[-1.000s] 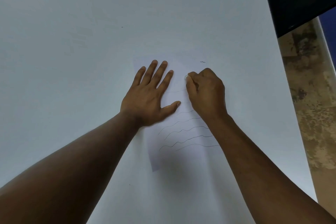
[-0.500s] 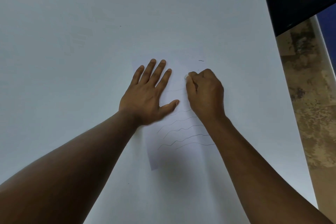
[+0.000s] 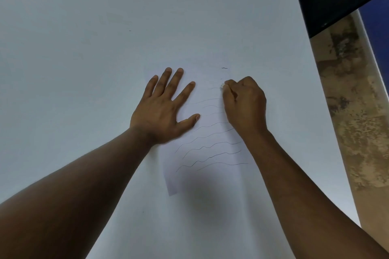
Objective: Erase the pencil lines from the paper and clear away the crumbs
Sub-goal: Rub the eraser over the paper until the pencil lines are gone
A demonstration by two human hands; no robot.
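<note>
Two hands: left hand [image 3: 163,109] flat on paper [image 3: 210,136], right hand [image 3: 245,104] pinching eraser [image 3: 222,85].

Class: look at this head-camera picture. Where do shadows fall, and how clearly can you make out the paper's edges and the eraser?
Head view: a soft shadow darkens the paper's near end; its far edges fade into the white table; the lines read clearly; the eraser is a small pale blur at the right hand's fingertips; the left hand looks sharp.

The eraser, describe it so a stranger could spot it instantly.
Start at the sheet of paper on the white table. The right hand is fisted over its far wavy lines. The eraser is the tiny pale nub at its fingertips.
</note>
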